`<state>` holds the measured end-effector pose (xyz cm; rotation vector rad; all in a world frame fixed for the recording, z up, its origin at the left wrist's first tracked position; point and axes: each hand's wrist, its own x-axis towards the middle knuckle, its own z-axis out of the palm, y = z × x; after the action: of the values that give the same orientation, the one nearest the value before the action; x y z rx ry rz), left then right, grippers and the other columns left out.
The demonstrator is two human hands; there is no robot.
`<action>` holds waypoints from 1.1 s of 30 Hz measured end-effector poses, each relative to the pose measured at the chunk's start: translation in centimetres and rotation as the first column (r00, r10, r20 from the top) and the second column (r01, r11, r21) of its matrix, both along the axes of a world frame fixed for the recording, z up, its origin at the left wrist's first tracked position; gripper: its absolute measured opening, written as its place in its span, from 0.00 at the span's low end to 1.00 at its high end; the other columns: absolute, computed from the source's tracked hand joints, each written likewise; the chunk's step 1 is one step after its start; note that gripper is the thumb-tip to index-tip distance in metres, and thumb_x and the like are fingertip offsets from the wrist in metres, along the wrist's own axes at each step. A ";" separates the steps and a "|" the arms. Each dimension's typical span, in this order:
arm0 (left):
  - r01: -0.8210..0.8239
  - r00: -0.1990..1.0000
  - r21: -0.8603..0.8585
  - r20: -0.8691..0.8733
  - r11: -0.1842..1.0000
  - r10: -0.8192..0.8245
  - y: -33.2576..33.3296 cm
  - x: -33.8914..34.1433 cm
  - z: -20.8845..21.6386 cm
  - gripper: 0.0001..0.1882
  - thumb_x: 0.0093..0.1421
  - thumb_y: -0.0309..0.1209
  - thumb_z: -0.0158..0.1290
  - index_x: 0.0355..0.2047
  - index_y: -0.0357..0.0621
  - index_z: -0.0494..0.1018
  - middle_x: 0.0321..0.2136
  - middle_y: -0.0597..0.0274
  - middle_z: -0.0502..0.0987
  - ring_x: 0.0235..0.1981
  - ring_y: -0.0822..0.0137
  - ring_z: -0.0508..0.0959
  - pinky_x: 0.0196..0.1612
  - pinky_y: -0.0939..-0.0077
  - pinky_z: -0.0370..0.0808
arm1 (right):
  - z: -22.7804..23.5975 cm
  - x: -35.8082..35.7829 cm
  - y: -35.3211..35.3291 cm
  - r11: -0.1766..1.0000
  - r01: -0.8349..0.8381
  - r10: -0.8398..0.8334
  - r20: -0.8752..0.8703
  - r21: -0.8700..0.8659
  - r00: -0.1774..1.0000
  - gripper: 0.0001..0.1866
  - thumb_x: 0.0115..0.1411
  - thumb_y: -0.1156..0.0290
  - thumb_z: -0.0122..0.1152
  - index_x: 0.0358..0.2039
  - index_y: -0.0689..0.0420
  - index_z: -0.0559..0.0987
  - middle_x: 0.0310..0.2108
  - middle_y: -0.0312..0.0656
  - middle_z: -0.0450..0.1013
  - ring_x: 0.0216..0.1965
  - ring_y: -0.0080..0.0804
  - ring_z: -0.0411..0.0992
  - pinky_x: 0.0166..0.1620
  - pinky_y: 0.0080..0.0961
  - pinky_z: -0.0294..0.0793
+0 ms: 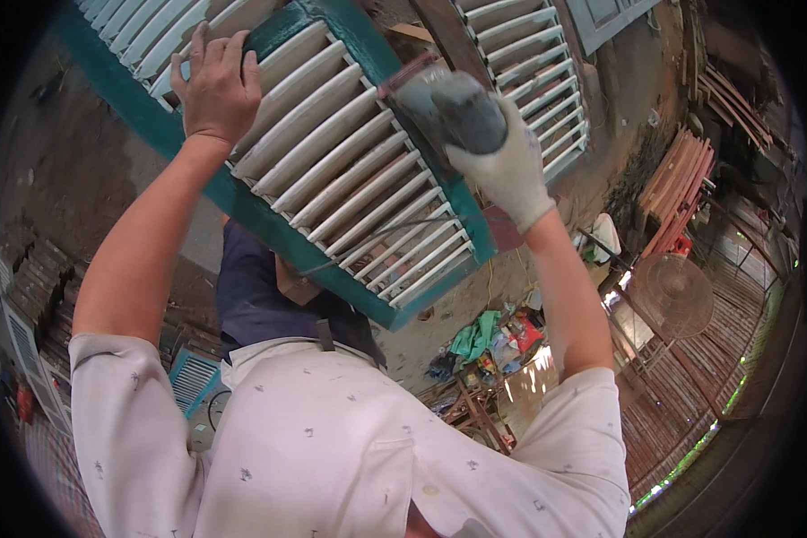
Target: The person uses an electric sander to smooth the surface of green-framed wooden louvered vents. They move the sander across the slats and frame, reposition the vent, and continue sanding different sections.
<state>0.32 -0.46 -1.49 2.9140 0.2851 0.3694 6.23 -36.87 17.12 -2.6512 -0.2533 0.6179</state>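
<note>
A louvered wooden shutter (368, 170) with a green frame and pale slats lies tilted before me. My left hand (217, 85), bare, rests on the shutter's green cross rail with its fingers spread. My right hand (508, 161) wears a pale glove and is closed round a dark grey handheld sander (466, 112). The sander is against the right-hand stile of the frame, its front end partly blurred. A thin dark cord or rod (377, 235) crosses the lower slats.
Another louvered panel (533, 81) stands beyond the sander. Reddish wooden strips (677, 193) are stacked at right, near a round woven tray (672, 296). Mixed cloth and plastic scraps (489, 341) lie below the shutter. A blue louvered piece (193, 381) and stacked timber (45, 282) are at left.
</note>
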 end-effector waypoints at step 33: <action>0.038 0.999 -0.114 0.001 0.993 -0.038 -0.3 0.2 0.6 0.25 0.73 0.46 0.53 0.67 0.57 0.74 0.70 0.65 0.69 0.79 0.52 0.57 0.78 0.30 0.43 | 2.5 -13.8 -13.4 0.874 0.480 -0.477 0.053 -0.074 0.877 0.41 0.50 0.62 0.82 0.64 0.56 0.76 0.53 0.49 0.83 0.56 0.42 0.82 0.62 0.37 0.77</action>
<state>0.57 -0.74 -0.90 2.8034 0.2426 0.3343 -7.58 -50.26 19.60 -2.6537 0.4256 0.4244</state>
